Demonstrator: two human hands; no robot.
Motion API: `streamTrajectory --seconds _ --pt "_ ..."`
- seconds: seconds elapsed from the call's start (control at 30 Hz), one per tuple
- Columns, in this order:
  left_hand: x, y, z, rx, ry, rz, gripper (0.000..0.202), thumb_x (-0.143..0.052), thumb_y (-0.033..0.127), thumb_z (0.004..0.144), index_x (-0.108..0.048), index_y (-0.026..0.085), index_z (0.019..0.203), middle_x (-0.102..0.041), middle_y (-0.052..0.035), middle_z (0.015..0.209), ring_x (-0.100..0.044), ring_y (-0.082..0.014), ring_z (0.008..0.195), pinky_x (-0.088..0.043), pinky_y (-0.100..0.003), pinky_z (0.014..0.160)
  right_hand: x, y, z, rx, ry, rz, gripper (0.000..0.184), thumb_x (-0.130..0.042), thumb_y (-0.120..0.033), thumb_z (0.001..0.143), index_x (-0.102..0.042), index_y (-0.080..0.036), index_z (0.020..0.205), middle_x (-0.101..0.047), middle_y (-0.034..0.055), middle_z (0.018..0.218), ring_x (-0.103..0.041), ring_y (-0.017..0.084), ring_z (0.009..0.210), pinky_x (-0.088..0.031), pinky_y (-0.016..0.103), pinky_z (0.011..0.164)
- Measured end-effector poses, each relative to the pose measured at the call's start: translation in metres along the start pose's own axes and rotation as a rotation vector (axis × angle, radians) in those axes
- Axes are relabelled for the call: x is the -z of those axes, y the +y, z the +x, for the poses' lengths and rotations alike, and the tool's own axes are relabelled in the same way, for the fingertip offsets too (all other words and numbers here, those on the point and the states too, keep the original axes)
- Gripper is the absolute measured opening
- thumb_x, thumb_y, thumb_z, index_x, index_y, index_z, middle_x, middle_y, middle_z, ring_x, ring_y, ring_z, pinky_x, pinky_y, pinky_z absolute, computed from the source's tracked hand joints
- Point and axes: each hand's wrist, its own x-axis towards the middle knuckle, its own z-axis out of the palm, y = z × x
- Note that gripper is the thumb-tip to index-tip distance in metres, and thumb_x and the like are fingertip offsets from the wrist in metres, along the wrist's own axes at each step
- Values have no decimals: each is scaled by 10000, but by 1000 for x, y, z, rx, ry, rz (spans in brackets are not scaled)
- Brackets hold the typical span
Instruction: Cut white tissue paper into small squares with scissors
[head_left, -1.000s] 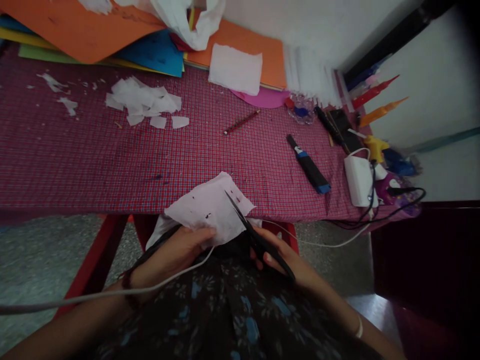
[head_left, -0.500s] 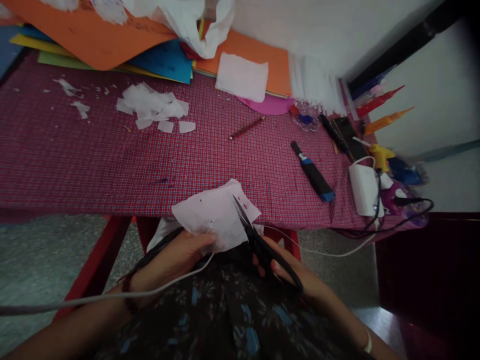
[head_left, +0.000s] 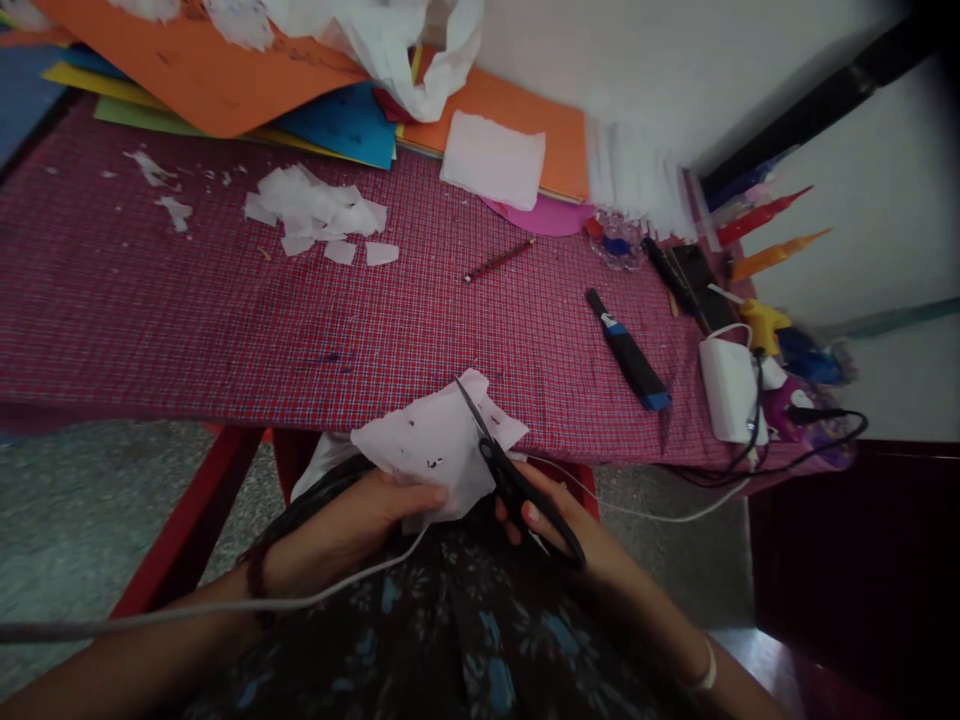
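A white sheet of paper [head_left: 431, 450] with small dark marks is held over my lap at the table's front edge. My left hand [head_left: 390, 505] pinches its lower left part, thumb on top. My right hand [head_left: 551, 510] grips black-handled scissors [head_left: 517, 490], fingers at the handles. The scissors' blades point up and left across the right part of the paper, and look nearly closed. Part of the right hand's fingers is hidden behind the handles. A white cable [head_left: 337, 595] runs in front of my left forearm.
On the checked tablecloth [head_left: 300, 330] lie white paper scraps [head_left: 315, 210], a pencil [head_left: 501, 260] and a black-and-blue cutter-like tool [head_left: 628, 350]. Coloured sheets [head_left: 225, 80] and a folded white piece [head_left: 495, 160] are at the back. A white power box [head_left: 731, 390] with cables stands right.
The scissors' handles have shifted left and the blades look closer together, their tips further left over the paper. The whole view has shifted slightly. Both hands keep their holds.
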Motion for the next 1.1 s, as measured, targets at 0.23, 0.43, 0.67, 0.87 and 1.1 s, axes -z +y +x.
streamTrajectory --seconds 0.23,0.43,0.67,0.87,1.1 --pt "-4 6 -1 13 -23 53 429 -731 148 761 -690 208 1184 -744 -25 1155 -644 -264 1182 -456 -341 1074 -3 2 -3 -41 63 31 648 -654 -615 851 -552 -184 1325 -552 11 841 -480 86 598 -335 225 514" --pt "-2 3 2 38 -35 32 394 -766 172 710 -717 168 1101 -743 -95 1139 -652 -300 1158 -468 -433 1070 -5 -3 -4 -90 81 67 596 -637 -594 877 -553 -185 1303 -572 -7 803 -461 55 505 -328 201 465" --pt "0 30 -12 30 62 275 352 -841 242 681 -770 182 1020 -785 -67 917 -712 -302 999 -549 -352 879 2 4 5 -18 -14 335 612 -605 -694 838 -594 -199 1199 -596 27 859 -528 111 616 -401 248 552" --pt "-19 57 -22 -317 256 116 390 -796 211 702 -743 211 1088 -773 -37 973 -701 -186 796 -554 -260 719 15 3 5 30 -46 469 562 -619 -649 852 -594 -243 1239 -594 38 946 -557 142 719 -437 283 660" --pt "-4 21 -19 -32 328 -40 404 -835 213 670 -711 157 1051 -755 -49 841 -670 -157 652 -562 -270 652 31 4 -21 -64 -154 63 694 -621 -653 859 -499 -237 1402 -607 73 1028 -575 166 816 -439 304 709"
